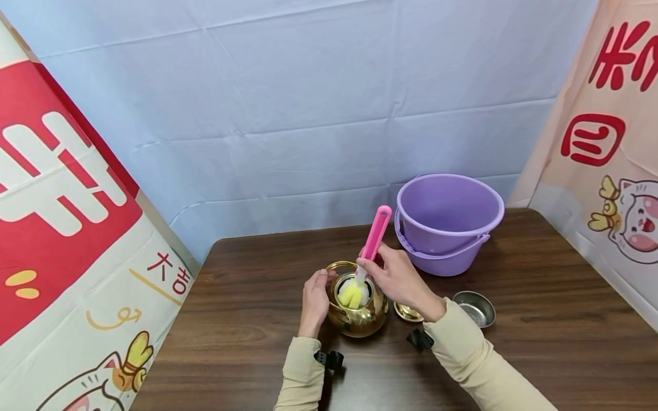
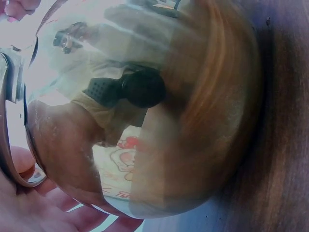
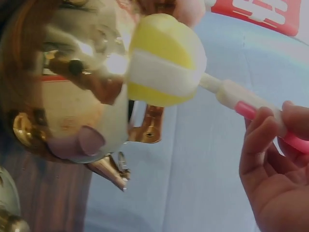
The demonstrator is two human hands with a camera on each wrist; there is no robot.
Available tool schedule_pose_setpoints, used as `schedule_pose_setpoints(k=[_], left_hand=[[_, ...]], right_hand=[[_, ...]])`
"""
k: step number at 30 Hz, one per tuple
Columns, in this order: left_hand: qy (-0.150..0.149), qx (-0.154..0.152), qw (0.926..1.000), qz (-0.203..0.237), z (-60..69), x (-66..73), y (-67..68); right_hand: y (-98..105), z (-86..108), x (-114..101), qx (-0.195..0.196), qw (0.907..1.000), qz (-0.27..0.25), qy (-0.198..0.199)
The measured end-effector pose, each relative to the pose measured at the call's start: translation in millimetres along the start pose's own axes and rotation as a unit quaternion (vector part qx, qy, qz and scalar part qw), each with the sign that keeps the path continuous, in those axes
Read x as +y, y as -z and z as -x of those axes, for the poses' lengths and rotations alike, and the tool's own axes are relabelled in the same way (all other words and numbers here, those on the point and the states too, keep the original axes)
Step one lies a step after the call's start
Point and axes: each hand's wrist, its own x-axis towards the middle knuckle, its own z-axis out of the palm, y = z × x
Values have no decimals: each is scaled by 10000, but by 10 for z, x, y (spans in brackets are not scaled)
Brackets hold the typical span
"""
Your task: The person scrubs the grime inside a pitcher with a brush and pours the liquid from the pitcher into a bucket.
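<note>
A shiny brass-coloured teapot (image 1: pixel 357 321) stands lidless on the table. My left hand (image 1: pixel 315 294) holds its left side; in the left wrist view the fingers (image 2: pixel 84 217) curve round the pot beside the handle (image 2: pixel 9 140). My right hand (image 1: pixel 398 274) pinches the pink handle of a bottle brush (image 1: pixel 376 231). The brush's yellow and white sponge head (image 3: pixel 166 60) is at the pot's mouth, partly within it; how deep it reaches is hidden. In the right wrist view the short spout (image 3: pixel 110 171) points away from the pot.
A golden lid (image 1: pixel 408 312) lies right of the pot, under my right wrist. Farther right sits a small metal strainer (image 1: pixel 475 309). A purple bucket (image 1: pixel 443 245) stands at the back right, its handle lowered. The wooden table (image 1: pixel 247 319) meets a pale cloth backdrop (image 1: pixel 308 142).
</note>
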Motion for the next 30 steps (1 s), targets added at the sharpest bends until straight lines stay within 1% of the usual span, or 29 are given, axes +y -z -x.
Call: schedule_pose_setpoints(k=[2,3,9,10,13,19,24,27,30], left_hand=[[14,26,10000,1,-2,-12,-3],[23,19,10000,16,23,44,7],[25,0,10000,56,25,66,7],[13,-1,10000,55,-4,9,-3],[34,-74,9999,86,-15,16,7],[114,-287,9994,180,-20,15,34],[156,-463,9985,240,-25,9,55],[66,-504,9985,178,-22,8,61],[-95,-508,9986,62,-9,13,67]], right_hand=[[5,-1,-26,-79,9998,157,125],[9,1,-40,-113,9995,230,201],[24,19,-120,-230,9965,589,555],[25,22,-128,-235,9960,628,592],[29,30,-135,-199,9944,762,708],[49,59,-142,-223,9936,819,750],[80,90,-161,-178,9934,900,691],[94,107,-163,-153,9930,895,756],[96,120,-160,-118,9911,913,959]])
